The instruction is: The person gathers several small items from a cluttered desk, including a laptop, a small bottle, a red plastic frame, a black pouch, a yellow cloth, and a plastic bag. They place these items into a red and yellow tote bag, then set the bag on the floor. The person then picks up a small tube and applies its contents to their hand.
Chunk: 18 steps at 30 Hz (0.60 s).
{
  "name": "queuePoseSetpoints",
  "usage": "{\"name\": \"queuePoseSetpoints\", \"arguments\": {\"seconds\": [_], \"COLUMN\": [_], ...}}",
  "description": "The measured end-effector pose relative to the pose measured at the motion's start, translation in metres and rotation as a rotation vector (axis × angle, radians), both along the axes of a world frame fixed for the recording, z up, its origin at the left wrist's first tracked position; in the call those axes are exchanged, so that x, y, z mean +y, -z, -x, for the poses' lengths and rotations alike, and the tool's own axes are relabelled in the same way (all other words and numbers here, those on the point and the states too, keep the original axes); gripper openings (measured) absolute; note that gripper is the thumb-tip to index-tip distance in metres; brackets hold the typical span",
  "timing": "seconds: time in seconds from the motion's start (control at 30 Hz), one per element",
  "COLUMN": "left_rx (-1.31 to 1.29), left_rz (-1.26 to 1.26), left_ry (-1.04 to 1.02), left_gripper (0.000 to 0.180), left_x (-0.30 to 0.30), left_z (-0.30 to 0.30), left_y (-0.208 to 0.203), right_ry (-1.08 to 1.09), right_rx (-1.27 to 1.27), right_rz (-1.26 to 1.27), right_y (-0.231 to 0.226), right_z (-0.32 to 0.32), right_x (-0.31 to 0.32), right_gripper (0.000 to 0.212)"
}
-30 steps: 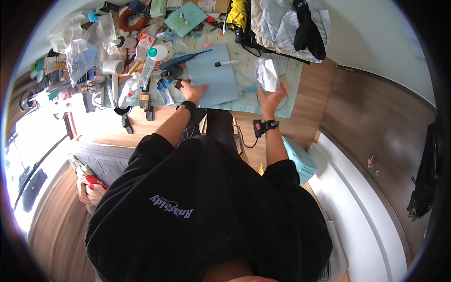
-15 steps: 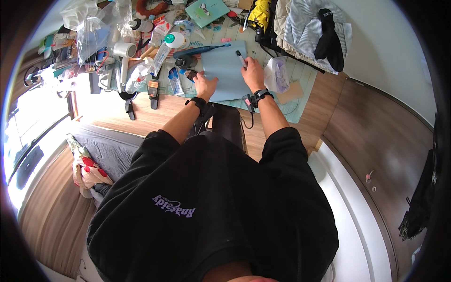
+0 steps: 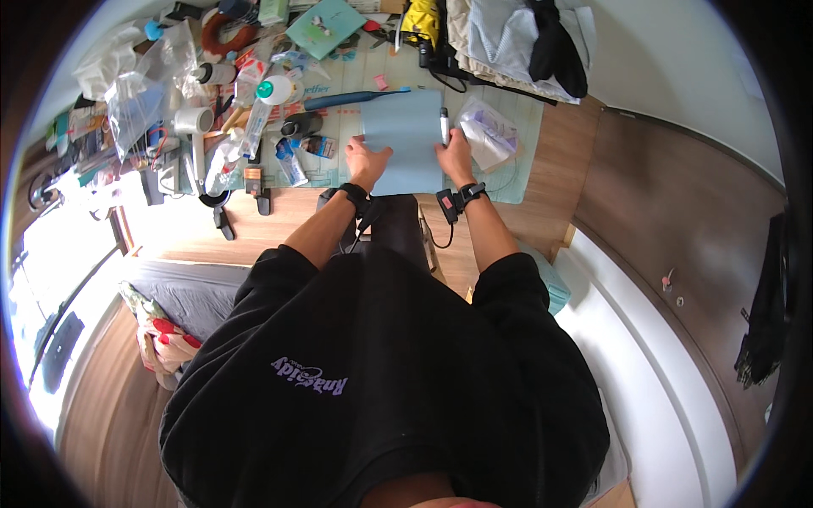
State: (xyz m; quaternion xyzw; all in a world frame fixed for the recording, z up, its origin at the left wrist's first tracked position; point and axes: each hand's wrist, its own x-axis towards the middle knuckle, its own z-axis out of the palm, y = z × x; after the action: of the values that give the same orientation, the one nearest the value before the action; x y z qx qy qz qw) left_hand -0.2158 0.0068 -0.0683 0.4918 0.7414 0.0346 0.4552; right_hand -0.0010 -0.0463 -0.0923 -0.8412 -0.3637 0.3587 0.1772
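Observation:
On the desk in front of me lies a flat blue-grey sheet or folder (image 3: 403, 135). My left hand (image 3: 366, 162) rests at its left edge, thumb spread over the surface and apart from the fingers. At the opposite edge is my right hand (image 3: 455, 159), closed around the lower end of a grey-and-white marker pen (image 3: 445, 124) that points away from me. The right fingertips are partly hidden. A dark blue electric toothbrush (image 3: 347, 98) lies by the sheet's far left corner. Left of my left hand are a small blue packet (image 3: 318, 146) and a blue-and-white tube (image 3: 290, 162).
A crumpled white plastic bag (image 3: 489, 135) is right of my right hand. Bottles, including a green-capped one (image 3: 276, 90), and a white hair dryer (image 3: 194, 121) crowd the left. Folded clothes (image 3: 506, 42) sit far right; a green box (image 3: 325, 27) lies far back.
The view has shifted, so the desk things appear farther left. The marker pen has swung more upright in the picture. My left hand is farther from the small packet. Both hands stay at the sheet's edges.

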Motion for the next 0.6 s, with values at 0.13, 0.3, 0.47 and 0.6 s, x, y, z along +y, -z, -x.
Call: {"name": "queuePoseSetpoints", "arguments": {"seconds": [0.13,0.3,0.47,0.6], "left_rx": [-0.036,-0.168,-0.236,-0.126], "left_rz": [-0.030,-0.004,-0.010,-0.300], "left_ry": [0.211,0.297,0.336,0.463], "left_gripper": [0.086,0.074,0.066,0.062], "left_x": [-0.007,-0.007,-0.002,0.020], "left_z": [-0.039,-0.067,-0.059,-0.056], "left_y": [0.007,0.022,0.024,-0.001], "right_ry": [0.057,0.250,0.299,0.019], "right_rx": [-0.056,-0.150,-0.306,-0.382], "right_rz": [-0.204,-0.287,-0.428,-0.350], "right_y": [-0.005,-0.007,-0.019,-0.050], "right_z": [-0.035,-0.072,-0.084,-0.105], "right_x": [-0.043,-0.066,-0.060,-0.053], "right_gripper": [0.027,0.013,0.015,0.030]}}
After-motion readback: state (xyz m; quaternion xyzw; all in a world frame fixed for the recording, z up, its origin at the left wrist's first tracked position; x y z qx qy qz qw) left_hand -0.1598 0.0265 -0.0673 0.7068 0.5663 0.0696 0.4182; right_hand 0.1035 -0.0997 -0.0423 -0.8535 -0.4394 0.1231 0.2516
